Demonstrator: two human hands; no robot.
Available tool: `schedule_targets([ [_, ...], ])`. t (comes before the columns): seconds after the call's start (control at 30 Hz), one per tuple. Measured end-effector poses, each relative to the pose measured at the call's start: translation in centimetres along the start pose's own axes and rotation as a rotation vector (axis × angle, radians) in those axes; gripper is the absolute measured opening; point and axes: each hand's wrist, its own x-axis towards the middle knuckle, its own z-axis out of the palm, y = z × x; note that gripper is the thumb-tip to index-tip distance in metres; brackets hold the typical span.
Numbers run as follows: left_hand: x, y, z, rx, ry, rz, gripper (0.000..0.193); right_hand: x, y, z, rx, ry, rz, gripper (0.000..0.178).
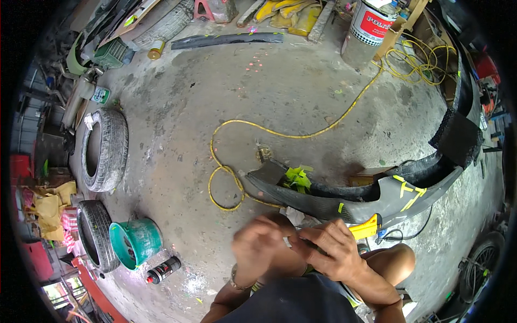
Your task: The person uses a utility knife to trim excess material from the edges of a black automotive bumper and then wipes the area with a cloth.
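My left hand (257, 245) and my right hand (335, 250) are close together above my lap. Motion smears the left hand's fingers. On the right hand the fingers are curled and pinched together. A small pale bit (287, 241) shows between the two hands, too small to name. Just beyond them lies a long black car bumper (355, 207) with strips of yellow-green tape (410, 195) on it. Crumpled yellow-green tape (297, 178) sits in its near-left end. Beside the right hand is a yellow tool with a black end (366, 228); whether the hand touches it is hidden.
A yellow hose (280, 131) snakes over the concrete floor toward a large can (366, 32). On the left are two tyres (116, 151), a green bucket (148, 239) and a black bottle (164, 270). A dark strip (226, 40) lies at the far side.
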Motion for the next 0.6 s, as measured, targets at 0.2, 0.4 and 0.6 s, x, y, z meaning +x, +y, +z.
schedule_targets([
  [0.2, -0.3, -5.9, -6.3, -0.525, 0.192, 0.045, 0.024, 1.9, 0.9, -1.8, 0.138, 0.019, 0.422, 0.019],
  [0.4, 3.6, -4.7, -1.1, -0.008, 0.104, -0.032, 0.096, 2.5, 2.9, -1.3, 0.157, -0.044, 0.42, 0.017],
  [0.6, 3.6, -5.4, -1.5, 0.059, 0.046, -0.203, 0.114, 3.3, 3.5, -1.6, 0.18, -0.13, 0.393, 0.016],
])
